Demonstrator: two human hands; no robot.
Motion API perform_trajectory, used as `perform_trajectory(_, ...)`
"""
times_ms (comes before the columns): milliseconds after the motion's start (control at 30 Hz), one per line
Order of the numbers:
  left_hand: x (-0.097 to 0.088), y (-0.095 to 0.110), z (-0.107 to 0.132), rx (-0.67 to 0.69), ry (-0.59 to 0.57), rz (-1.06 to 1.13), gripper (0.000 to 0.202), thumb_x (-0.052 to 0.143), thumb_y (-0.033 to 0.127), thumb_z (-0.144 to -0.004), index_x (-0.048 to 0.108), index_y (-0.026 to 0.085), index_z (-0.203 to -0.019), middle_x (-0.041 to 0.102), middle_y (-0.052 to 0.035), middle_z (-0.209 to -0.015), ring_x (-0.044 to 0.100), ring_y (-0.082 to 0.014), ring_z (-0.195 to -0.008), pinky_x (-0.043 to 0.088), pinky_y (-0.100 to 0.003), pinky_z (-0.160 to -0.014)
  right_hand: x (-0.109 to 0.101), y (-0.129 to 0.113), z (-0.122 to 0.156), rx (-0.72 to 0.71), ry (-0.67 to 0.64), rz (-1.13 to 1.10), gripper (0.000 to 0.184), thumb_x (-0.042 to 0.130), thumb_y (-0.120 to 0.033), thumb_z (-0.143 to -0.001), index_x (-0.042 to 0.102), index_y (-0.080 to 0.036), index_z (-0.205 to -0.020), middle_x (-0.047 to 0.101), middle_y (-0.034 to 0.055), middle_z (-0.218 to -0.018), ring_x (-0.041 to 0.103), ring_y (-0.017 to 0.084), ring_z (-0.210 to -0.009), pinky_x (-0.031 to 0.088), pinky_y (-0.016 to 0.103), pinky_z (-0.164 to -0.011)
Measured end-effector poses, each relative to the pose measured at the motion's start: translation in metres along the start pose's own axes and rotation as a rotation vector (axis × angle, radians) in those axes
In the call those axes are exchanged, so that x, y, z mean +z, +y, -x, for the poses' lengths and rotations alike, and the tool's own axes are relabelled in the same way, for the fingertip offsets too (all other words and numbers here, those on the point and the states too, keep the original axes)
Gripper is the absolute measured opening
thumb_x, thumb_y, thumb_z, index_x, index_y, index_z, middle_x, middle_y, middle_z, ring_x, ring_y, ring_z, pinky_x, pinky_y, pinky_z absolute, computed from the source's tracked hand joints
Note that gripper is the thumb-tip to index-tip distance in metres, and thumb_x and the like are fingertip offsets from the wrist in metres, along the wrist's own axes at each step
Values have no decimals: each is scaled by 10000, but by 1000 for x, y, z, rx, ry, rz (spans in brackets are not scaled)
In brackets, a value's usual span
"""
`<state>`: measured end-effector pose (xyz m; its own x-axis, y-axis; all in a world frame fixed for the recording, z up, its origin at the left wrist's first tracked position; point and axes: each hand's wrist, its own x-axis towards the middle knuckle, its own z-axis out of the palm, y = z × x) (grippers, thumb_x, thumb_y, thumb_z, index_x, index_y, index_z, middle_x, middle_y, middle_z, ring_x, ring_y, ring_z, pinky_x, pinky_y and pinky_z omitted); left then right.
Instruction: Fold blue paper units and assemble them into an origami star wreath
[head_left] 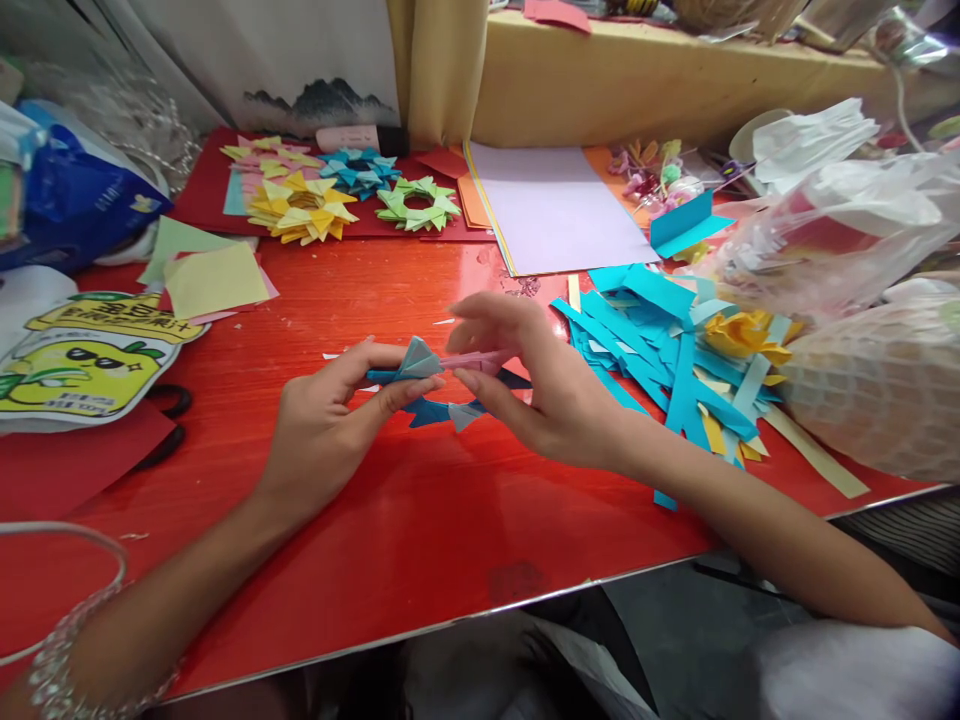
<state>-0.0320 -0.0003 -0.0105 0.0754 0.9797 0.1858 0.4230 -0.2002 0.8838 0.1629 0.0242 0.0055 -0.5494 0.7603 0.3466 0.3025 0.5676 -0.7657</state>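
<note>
Just above the red table, my left hand (337, 415) pinches a folded-paper origami ring (429, 412) between thumb and fingers. The ring has blue, pale blue and darker pointed units, and its lower arc shows between my hands. My right hand (551, 390) grips a pink folded paper piece (480, 361) with thumb and fingertips, its left end meeting the pale blue unit (418, 358) by my left thumb. Whether the pink piece is tucked into that unit, I cannot tell. My right fingers partly cover the ring's right side.
Several finished origami rings, including a yellow one (301, 208) and a green one (418, 204), lie at the back. A heap of blue paper strips (679, 375) lies right. Lilac sheets (559, 205), square papers (219, 280), a lemon-printed pouch (90, 355) and plastic bags (847, 230) surround the work area.
</note>
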Motion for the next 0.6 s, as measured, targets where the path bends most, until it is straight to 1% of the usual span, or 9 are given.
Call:
perform_trajectory(100, 1, -1, -1, -63, 22, 118, 108, 699, 352, -795, 674, 311, -891, 711, 107, -871, 679, -94, -823, 537, -171, -768, -1, 0, 0, 106, 89, -273, 391, 521, -241, -911, 326, -260, -1249, 445, 86, -1310, 598, 144, -1046, 516, 291, -898)
perform_trajectory(167, 1, -2, -2, -95, 31, 221, 117, 699, 330, -796, 668, 292, -903, 716, 101, -854, 684, -95, -812, 552, -170, -762, -2, 4, -1, 193, 118, -367, 453, 573, -279, -886, 319, -279, -1261, 426, 82, -1351, 593, 152, -1062, 520, 301, -898)
perform_trajectory(200, 1, -2, -3, -106, 27, 264, 117, 695, 319, -801, 665, 283, -908, 720, 99, -846, 686, -96, -811, 555, -169, -766, -2, 7, -2, 231, 116, -388, 460, 592, -304, -876, 338, -279, -1259, 454, 79, -1337, 593, 160, -1064, 523, 310, -887)
perform_trajectory(267, 1, -4, -4, -117, 26, 309, 114, 687, 305, -808, 663, 269, -914, 727, 93, -839, 687, -97, -813, 556, -166, -772, -2, 13, -4, 292, 46, -394, 376, 578, -357, -886, 429, -249, -1214, 562, 72, -1221, 604, 173, -1031, 525, 327, -856)
perform_trajectory(333, 2, -6, -6, -113, 38, 316, 113, 691, 304, -806, 666, 261, -907, 732, 84, -834, 687, -94, -806, 557, -158, -756, -2, 17, -5, 290, -45, -376, 249, 501, -386, -928, 542, -199, -1087, 648, 60, -1035, 625, 171, -951, 520, 329, -818)
perform_trajectory(400, 3, -8, -7, -104, 45, 311, 110, 693, 316, -806, 670, 252, -892, 735, 70, -812, 688, -91, -774, 557, -148, -715, 0, 18, -6, 266, -98, -334, 270, 440, -379, -959, 596, -158, -958, 673, 54, -904, 634, 161, -863, 508, 318, -779)
perform_trajectory(467, 4, -9, -8, -111, 15, 307, 113, 670, 335, -825, 673, 240, -885, 737, 52, -807, 691, -97, -752, 557, -153, -688, 1, 18, -5, 250, -91, -279, 303, 435, -371, -962, 607, -136, -880, 676, 57, -854, 631, 152, -805, 495, 298, -730)
perform_trajectory(600, 3, -11, -9, -131, -2, 304, 162, 602, 370, -872, 675, 226, -890, 740, 23, -833, 697, -127, -762, 569, -208, -705, 2, 16, -4, 230, -68, -212, 316, 447, -371, -956, 614, -125, -847, 680, 58, -832, 622, 137, -761, 461, 264, -663)
